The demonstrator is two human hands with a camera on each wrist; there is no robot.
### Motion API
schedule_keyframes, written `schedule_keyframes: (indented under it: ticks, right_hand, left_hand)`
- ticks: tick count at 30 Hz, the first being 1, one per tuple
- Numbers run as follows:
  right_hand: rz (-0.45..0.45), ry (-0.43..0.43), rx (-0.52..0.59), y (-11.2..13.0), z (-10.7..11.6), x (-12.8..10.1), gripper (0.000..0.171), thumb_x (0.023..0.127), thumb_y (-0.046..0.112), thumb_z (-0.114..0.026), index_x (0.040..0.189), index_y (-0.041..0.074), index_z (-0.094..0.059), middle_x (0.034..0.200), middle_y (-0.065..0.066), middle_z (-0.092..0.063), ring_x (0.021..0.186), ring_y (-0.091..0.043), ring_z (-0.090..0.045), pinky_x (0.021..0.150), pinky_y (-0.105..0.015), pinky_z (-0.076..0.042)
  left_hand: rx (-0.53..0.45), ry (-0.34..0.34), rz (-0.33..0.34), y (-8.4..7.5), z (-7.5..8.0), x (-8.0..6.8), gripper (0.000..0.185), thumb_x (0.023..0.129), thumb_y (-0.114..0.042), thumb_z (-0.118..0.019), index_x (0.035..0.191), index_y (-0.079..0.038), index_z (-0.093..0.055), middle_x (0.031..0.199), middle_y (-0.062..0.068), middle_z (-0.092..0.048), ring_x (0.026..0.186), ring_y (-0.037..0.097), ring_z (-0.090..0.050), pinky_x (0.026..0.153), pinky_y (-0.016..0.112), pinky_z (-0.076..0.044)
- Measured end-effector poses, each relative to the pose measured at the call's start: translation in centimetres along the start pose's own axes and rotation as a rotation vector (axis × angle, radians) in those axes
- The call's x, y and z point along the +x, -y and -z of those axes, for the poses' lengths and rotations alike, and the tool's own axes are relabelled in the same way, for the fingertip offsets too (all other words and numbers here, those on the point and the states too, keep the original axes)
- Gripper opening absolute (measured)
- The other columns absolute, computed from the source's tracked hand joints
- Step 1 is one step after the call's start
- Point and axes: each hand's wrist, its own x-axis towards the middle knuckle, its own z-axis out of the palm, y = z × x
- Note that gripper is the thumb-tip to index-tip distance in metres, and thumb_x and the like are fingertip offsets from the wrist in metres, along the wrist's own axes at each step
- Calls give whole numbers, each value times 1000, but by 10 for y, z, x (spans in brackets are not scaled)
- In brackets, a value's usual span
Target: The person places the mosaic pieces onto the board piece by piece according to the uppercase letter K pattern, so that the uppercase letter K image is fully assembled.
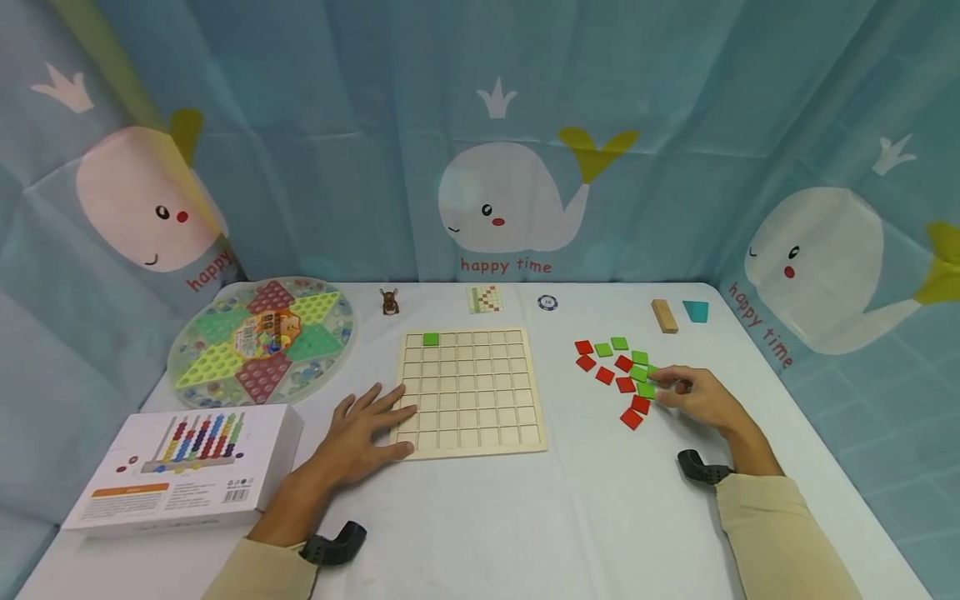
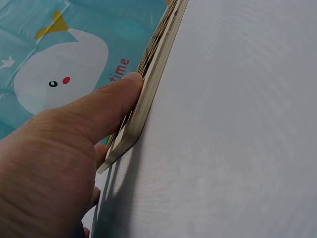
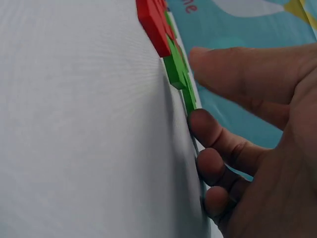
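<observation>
A pale wooden grid board (image 1: 471, 394) lies flat on the white table, with one green square tile (image 1: 431, 339) in its top row. My left hand (image 1: 363, 437) rests on the board's left edge with fingers spread; in the left wrist view its thumb (image 2: 121, 96) lies along the rim. On the right, my right hand (image 1: 697, 396) is at the edge of a loose group of red tiles (image 1: 604, 376) and green tiles (image 1: 618, 343). Its thumb (image 3: 233, 69) and forefinger stand apart, the forefinger's tip right at a green tile (image 3: 188, 96).
A Chinese checkers set (image 1: 262, 340) and a white box (image 1: 183, 467) occupy the left side. Along the back are a small brown animal figure (image 1: 389, 302), a patterned card (image 1: 485, 299), a round chip (image 1: 547, 302), a wooden block (image 1: 664, 316) and a teal piece (image 1: 696, 312).
</observation>
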Motion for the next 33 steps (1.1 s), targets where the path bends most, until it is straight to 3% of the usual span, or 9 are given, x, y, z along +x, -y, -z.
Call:
schedule_keyframes:
  ticks: [7,14,20,33]
  right_hand:
    - [69,-16,-96,-3,-7,6,33,85,7,-70,117,0,-66,103,-15,-56,85,-27,-42,64,-37,-37]
    - [28,-45,-144,0,-9,5,31,86,10,-70,116,1,-66,100,-13,-55,86,-27,-44,65,-36,-40]
    - [67,-64,-86,4,3,-2,31,90,9,-67,118,-2,-63,91,-8,-58,86,-26,-51,70,-33,-46]
    - [202,-169,-15,48,20,-17,32,92,13,-68,119,-2,-65,96,-11,-63,87,-26,-54,70,-22,-48]
  left_hand:
    - [7,8,11,0,0,0,61,82,-47,-72,133,-16,-61,151,5,-37,141,39,-20,107,61,-3]
    - [-2,3,6,1,-1,0,61,82,-46,-73,133,-16,-61,151,5,-37,141,38,-19,107,61,-3]
    - [10,4,8,0,-1,0,60,82,-44,-73,133,-16,-61,151,6,-37,141,39,-20,106,62,-4]
    - [10,2,9,0,0,-1,60,82,-45,-73,133,-15,-61,151,7,-37,140,40,-20,106,62,-4]
